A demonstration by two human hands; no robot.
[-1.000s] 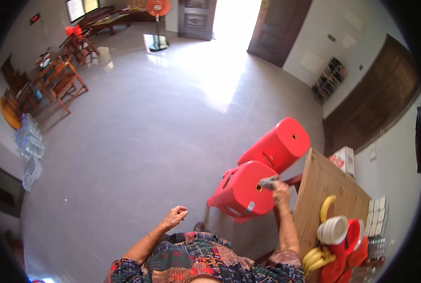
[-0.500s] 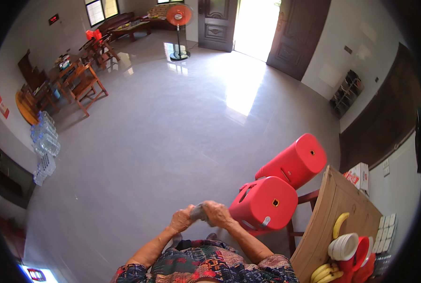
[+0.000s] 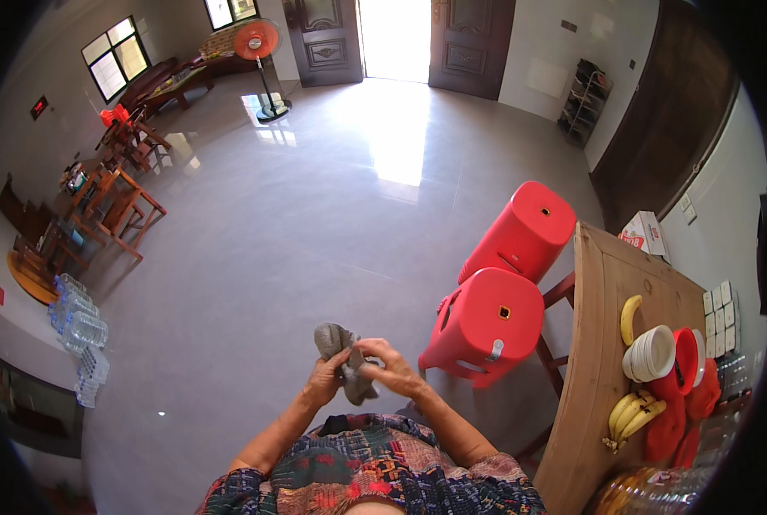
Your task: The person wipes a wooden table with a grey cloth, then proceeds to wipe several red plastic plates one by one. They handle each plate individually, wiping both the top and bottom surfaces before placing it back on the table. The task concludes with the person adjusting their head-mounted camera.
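Observation:
A crumpled grey cloth is held up in front of my body, with one end hanging below my fingers. My left hand grips it from the left side, fingers closed around the fabric. On the other side, my right hand has its thumb and fingers on the cloth, pinching its edge; the fingertips are partly hidden by the folds. Just right of my right hand stands the nearer red plastic stool, not touched by either hand.
Behind that stool is another red stool. A wooden table on the right bears bananas, stacked white bowls and red items. Water bottles and wooden chairs line the left; a fan stands far off.
The view has shifted toward the right. The cloth, bunched between both hands before, now spreads out above and below my fingers, and my right hand's fingers have opened somewhat.

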